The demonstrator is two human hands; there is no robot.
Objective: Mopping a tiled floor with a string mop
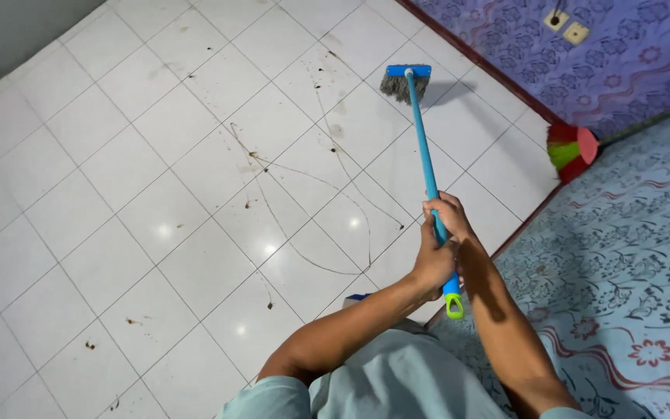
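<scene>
Head view: the left hand (433,260) and the right hand (447,216) are both closed tight around the blue mop (422,147), whose head rests on the tiled floor (118,194) far from the hands. The mop head may knock the small broom (571,149) beside it.

Person, seen from a head-worn camera. Two bare forearms are shown, uncovered from the elbow down to the left hand (433,260) and the right hand (447,213). No gloves, rings, watch or bands are seen on them. A short-sleeved top of pale grey-green cloth is worn, plain and unpatterned; its sleeve hems are seen above the elbows, with soft folds across the chest.
</scene>
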